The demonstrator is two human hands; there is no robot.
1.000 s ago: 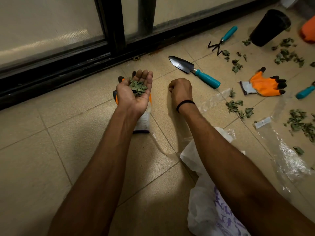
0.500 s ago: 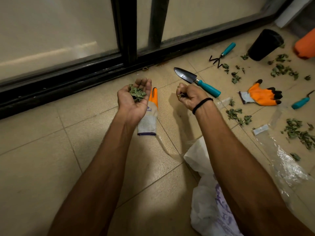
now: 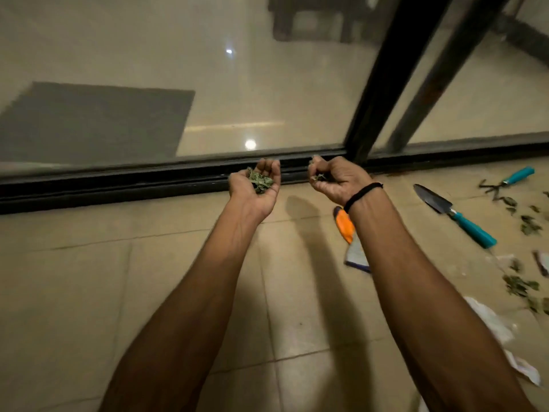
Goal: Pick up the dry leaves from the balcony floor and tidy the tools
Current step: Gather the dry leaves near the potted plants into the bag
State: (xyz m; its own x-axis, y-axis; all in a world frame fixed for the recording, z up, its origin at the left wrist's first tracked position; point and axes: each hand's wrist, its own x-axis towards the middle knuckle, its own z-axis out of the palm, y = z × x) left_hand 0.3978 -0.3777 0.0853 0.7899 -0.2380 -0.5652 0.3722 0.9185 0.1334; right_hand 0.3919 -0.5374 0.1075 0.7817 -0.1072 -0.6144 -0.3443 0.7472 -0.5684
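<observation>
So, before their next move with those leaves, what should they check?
1. Left hand cradles its leaf pile: ok.
2. Right hand pinches a few leaves: ok.
3. Floor cleared of leaves: not ok, scattered leaves lie on the tiles.
4. Tools tidied: not ok, trowel and hand rake lie loose.
5. Bag open for dumping: cannot tell, white bag mostly out of view.
</observation>
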